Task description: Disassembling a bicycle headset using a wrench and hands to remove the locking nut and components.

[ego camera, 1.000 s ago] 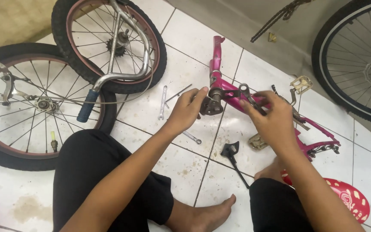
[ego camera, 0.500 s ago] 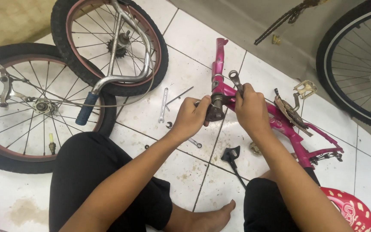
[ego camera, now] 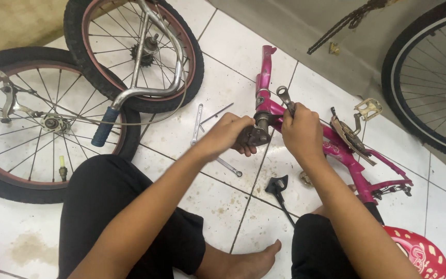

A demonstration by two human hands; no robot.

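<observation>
A pink bicycle frame (ego camera: 343, 155) lies on the white tiled floor in front of me. My left hand (ego camera: 229, 135) grips a dark metal part (ego camera: 256, 135) at the frame's tube end. My right hand (ego camera: 299, 132) is closed around a grey wrench (ego camera: 285, 97) whose ring end sticks up above my fingers, right beside that part. A pedal (ego camera: 368, 108) and crank (ego camera: 348, 135) sit on the frame just right of my right hand.
Two spoked wheels (ego camera: 32, 124) (ego camera: 135, 51) and a handlebar with a blue grip (ego camera: 105, 126) lie at left. Loose wrenches (ego camera: 198, 123) rest on the tiles near my left hand. Another wheel (ego camera: 429, 88) stands at the right. A black part (ego camera: 277, 186) and red cover (ego camera: 419, 253) lie near my legs.
The frame has shifted slightly in view. My right hand has moved left along it, from the crank area up to the tube end, bringing the wrench beside my left hand.
</observation>
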